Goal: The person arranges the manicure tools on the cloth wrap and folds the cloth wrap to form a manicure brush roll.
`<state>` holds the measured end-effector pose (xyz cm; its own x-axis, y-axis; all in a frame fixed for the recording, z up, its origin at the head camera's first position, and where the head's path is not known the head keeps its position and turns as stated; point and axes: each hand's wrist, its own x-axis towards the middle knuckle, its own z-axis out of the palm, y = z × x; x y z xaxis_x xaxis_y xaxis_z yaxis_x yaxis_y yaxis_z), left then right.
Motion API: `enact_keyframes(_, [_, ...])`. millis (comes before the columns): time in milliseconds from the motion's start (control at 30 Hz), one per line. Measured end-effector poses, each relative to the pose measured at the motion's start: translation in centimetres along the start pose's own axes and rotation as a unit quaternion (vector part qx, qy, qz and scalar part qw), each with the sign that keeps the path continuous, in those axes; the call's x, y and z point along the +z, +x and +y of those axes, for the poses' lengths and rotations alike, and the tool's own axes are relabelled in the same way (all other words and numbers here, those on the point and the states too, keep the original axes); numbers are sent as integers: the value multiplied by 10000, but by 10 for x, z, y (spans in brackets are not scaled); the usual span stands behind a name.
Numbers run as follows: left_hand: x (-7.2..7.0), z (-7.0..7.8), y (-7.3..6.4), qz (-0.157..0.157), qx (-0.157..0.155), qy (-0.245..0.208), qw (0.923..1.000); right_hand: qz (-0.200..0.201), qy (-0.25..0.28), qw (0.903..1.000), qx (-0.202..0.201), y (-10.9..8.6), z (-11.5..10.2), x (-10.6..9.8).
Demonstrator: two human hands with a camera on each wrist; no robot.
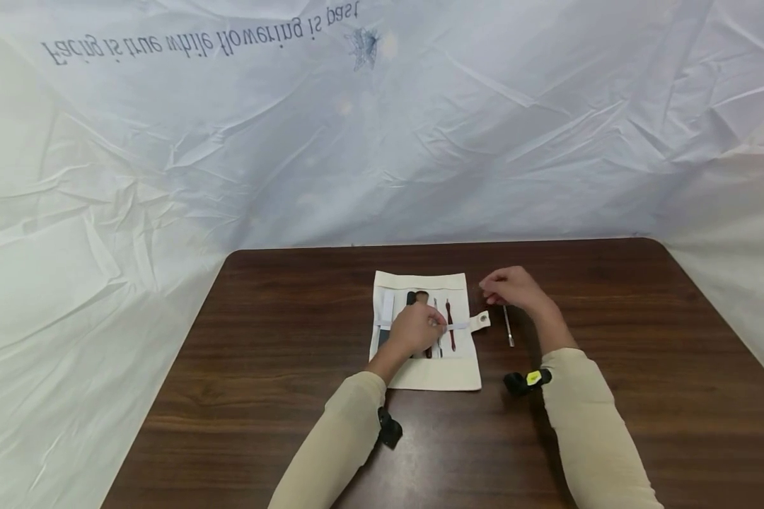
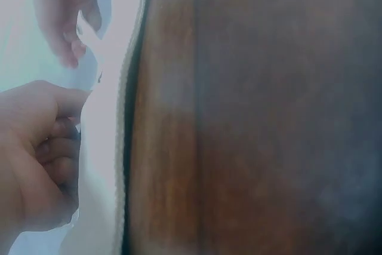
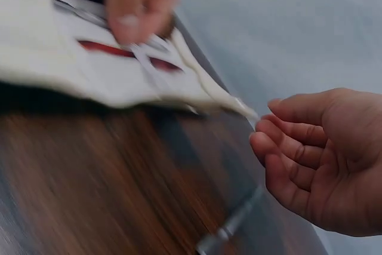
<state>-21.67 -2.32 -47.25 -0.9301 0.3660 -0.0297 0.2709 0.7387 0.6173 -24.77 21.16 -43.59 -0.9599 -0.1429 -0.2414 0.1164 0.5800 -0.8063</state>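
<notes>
A cream fabric tool roll point(image 1: 433, 378) lies unfolded on the table, with slim tools tucked under a white elastic band point(image 1: 460, 326). My left hand point(image 1: 414, 329) reaches over it and pinches the band between thumb and fingers, beside a dark red-handled tool point(image 1: 451, 332). The hand partly covers a brown-ended tool point(image 1: 422, 297) and a thin metal tool point(image 1: 436, 304). Right of the roll, my right hand point(image 1: 514, 288) hovers with loosely curled fingers and nothing in them. Below it a slim metal rod-like tool point(image 1: 508, 329) lies on the table, also blurred in the right wrist view point(image 3: 230, 228).
The roll's snap tab point(image 1: 480, 321) sticks out to the right, toward the metal tool. The dark wooden table point(image 1: 280, 339) has rounded far corners. White sheeting point(image 1: 382, 155) hangs behind it and at both sides.
</notes>
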Motion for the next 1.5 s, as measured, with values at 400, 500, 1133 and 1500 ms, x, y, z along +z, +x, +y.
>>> enact_keyframes(400, [-2,10,-4,-209,-2,346,9992,346,-179,9987,322,-14,28,-29])
enact_keyframes(500, [-1,14,-2,-226,102,234,9994,284,-320,9983,386,-13,31,-30])
enact_keyframes(1133, [8,25,11,-466,-43,66,9989,407,-1684,9806,913,-2,18,-16])
enact_keyframes(1500, [8,23,11,-452,-157,-211,9986,546,-1662,9814,792,-5,16,-14])
